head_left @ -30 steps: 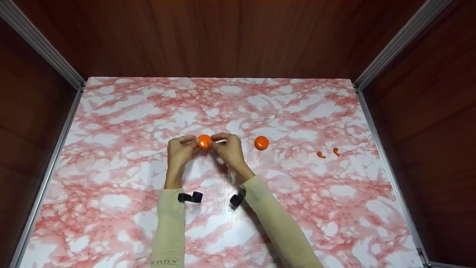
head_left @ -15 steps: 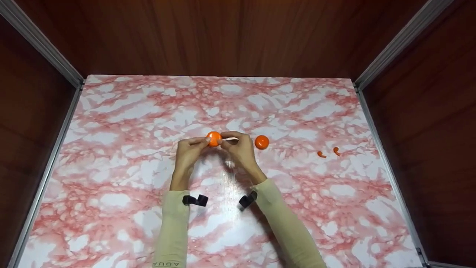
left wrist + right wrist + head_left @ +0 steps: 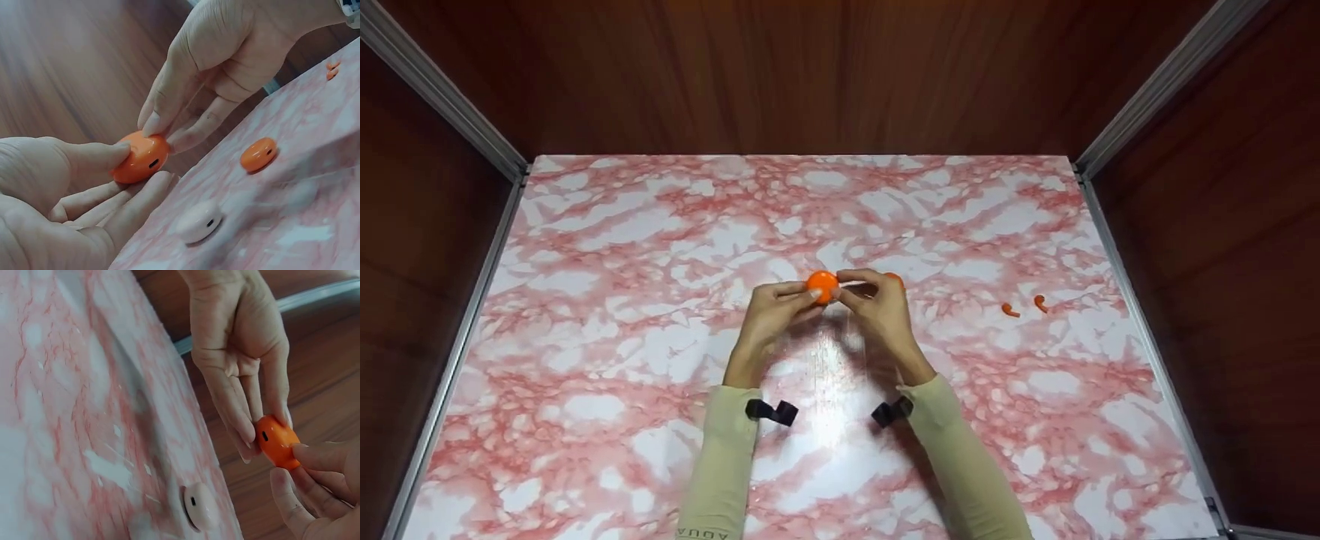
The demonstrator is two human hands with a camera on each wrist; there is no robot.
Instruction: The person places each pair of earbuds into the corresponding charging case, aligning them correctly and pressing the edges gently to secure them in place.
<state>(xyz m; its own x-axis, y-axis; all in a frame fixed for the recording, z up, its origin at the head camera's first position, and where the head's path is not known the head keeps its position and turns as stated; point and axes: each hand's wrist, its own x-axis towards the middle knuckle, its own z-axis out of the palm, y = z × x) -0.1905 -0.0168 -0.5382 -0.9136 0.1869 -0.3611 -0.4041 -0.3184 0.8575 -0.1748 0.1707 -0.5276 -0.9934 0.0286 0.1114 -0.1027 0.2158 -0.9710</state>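
In the head view, an orange, round-bodied earbud charging case [image 3: 822, 280] is held between both hands, in front of the person. My left hand [image 3: 770, 311] pinches it from the left with thumb and fingers. From the right, my right hand [image 3: 885, 309] grips its other side with thumb and fingertips. The left wrist view shows a dark slot on the held case [image 3: 140, 160], which hangs above the table. A second orange case [image 3: 259, 154] rests on the table, partly behind my right hand in the head view. A pale case [image 3: 200, 223] with a similar slot lies nearby.
Two orange earbuds [image 3: 1010, 310] lie toward the table's right side. The red-and-white marbled table [image 3: 600, 409] is bordered by dark wooden panels [image 3: 810, 82] and metal rails [image 3: 1140, 322]. Black camera mounts [image 3: 786, 412] sit at both wrists.
Both hands have moved to the right together with the orange case between them. The right hand now partly covers the second orange case. The earbuds have stayed put.
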